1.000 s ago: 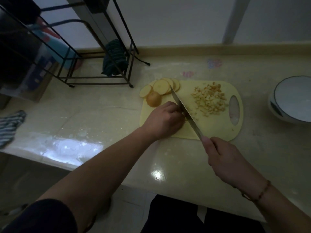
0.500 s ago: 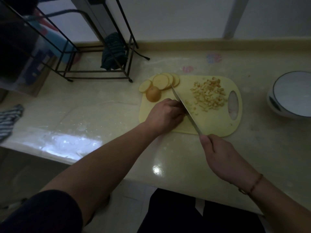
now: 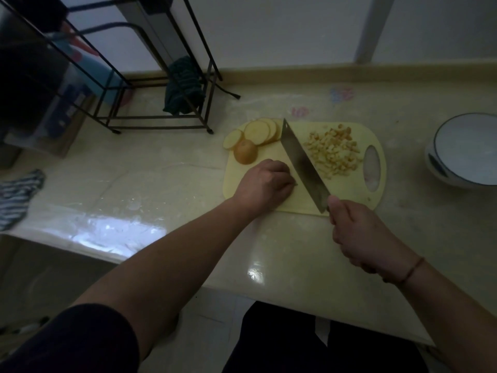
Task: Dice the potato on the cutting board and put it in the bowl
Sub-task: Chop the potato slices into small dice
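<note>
2 hands over cutting board (image 3: 347,195): right hand (image 3: 357,232) grips knife (image 3: 302,164); left hand (image 3: 265,184), fingers curled, presses potato beneath, hidden. Diced pile (image 3: 333,152) right of blade. Bowl (image 3: 465,149) well apart, on tabletop (image 3: 161,168).

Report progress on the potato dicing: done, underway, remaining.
Done: a pile of diced potato on the cutting board. Underway: right hand holds the knife beside the left hand. Remaining: potato slices, potato end, and filling the bowl.
</note>
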### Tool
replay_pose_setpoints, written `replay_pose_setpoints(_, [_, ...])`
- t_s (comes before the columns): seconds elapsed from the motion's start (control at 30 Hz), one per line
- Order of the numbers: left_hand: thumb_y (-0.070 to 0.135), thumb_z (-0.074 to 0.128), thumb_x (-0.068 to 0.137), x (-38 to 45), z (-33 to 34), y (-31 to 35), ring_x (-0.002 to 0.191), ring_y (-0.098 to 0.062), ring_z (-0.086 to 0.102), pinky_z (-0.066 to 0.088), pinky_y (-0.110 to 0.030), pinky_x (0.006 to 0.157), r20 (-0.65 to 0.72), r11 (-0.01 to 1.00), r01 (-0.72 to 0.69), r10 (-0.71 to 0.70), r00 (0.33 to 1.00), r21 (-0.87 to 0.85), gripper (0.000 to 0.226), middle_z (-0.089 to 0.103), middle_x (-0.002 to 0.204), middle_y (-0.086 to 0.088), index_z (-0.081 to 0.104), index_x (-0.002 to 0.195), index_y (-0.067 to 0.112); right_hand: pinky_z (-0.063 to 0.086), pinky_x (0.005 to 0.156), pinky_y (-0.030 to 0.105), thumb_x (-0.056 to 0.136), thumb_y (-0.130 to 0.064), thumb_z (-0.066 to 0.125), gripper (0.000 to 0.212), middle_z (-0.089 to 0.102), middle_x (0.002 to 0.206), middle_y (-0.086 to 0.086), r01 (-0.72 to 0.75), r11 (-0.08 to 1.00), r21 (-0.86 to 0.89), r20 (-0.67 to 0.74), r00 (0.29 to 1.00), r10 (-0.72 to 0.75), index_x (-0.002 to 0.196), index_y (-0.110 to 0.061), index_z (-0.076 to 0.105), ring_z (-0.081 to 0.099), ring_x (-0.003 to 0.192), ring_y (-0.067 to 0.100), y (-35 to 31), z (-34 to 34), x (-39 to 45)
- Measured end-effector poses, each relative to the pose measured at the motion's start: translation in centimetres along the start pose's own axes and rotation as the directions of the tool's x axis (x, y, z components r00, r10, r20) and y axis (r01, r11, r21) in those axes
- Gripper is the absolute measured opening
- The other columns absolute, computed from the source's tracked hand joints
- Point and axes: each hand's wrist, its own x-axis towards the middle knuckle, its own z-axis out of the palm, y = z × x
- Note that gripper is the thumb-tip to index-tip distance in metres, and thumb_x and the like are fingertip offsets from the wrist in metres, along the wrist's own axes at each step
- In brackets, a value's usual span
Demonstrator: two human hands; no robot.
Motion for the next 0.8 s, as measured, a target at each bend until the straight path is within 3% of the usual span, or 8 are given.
replay_pose_setpoints(0.1, [0.016, 0.076, 0.084, -0.2, 0.0, -0.1, 0.082, -0.026, 0.066, 0.055, -0.033, 0.069, -0.01, 0.999, 0.029, -0.029, 1.0, -0.036, 0.011, 0.071, 0.095, -0.01, 0.079, 0.09, 0.008, 0.035, 0.045, 0.024, 0.096, -0.057, 0.029, 0.059, 0.054, 0.065, 0.009, 0.04, 0.998, -0.039, -0.016, 0.999, -0.041, 0.082, -0.005, 0.052, 0.045, 0.044, 0.017, -0.1, 0.3, -0.4])
replay_pose_setpoints(0.23, [0.011, 0.079, 0.083, -1.0, -0.3, -0.2, 0.088, -0.026, 0.066, 0.056, -0.034, 0.073, -0.043, 0.999, 0.003, -0.005, 0.999, -0.05, 0.013, 0.069, 0.098, -0.013, 0.077, 0.093, 0.003, 0.029, 0.047, 0.023, 0.096, -0.054, 0.03, 0.058, 0.053, 0.063, 0.006, 0.128, 0.99, -0.058, -0.015, 0.991, -0.129, 0.079, -0.003, 0.052, 0.04, 0.041, 0.003, -0.3, 0.5, -1.2])
replay_pose_setpoints(0.5, [0.008, 0.074, 0.083, -1.0, 0.0, -0.3, 0.088, -0.029, 0.067, 0.054, -0.033, 0.075, -0.016, 1.0, 0.002, -0.002, 1.0, -0.018, 0.013, 0.072, 0.098, -0.014, 0.078, 0.095, 0.003, 0.04, 0.054, 0.031, 0.097, -0.05, 0.033, 0.057, 0.058, 0.062, 0.011, 0.164, 0.978, -0.128, -0.015, 0.986, -0.168, 0.073, -0.003, 0.053, 0.048, 0.051, 0.016, -0.2, 1.0, -1.6])
replay_pose_setpoints(0.67, [0.02, 0.059, 0.087, -0.7, -0.2, -0.3, 0.082, -0.03, 0.067, 0.051, -0.033, 0.072, -0.013, 1.0, -0.009, 0.009, 1.0, -0.025, 0.027, 0.073, 0.091, -0.013, 0.079, 0.092, 0.002, 0.041, 0.062, 0.034, 0.098, -0.048, 0.033, 0.047, 0.055, 0.059, -0.001, 0.178, 0.967, -0.18, -0.017, 0.983, -0.184, 0.067, -0.015, 0.05, 0.052, 0.058, 0.013, 0.5, 0.8, -2.6])
replay_pose_setpoints(0.8, [0.025, 0.059, 0.086, -0.7, -0.2, -0.5, 0.083, -0.029, 0.068, 0.055, -0.032, 0.069, -0.006, 1.0, 0.018, -0.018, 1.0, -0.016, 0.03, 0.075, 0.093, -0.01, 0.079, 0.093, 0.005, 0.04, 0.062, 0.035, 0.098, -0.05, 0.031, 0.049, 0.055, 0.06, -0.001, 0.162, 0.965, -0.205, -0.005, 0.986, -0.166, 0.068, -0.016, 0.049, 0.054, 0.061, 0.014, 0.9, 0.9, -2.7])
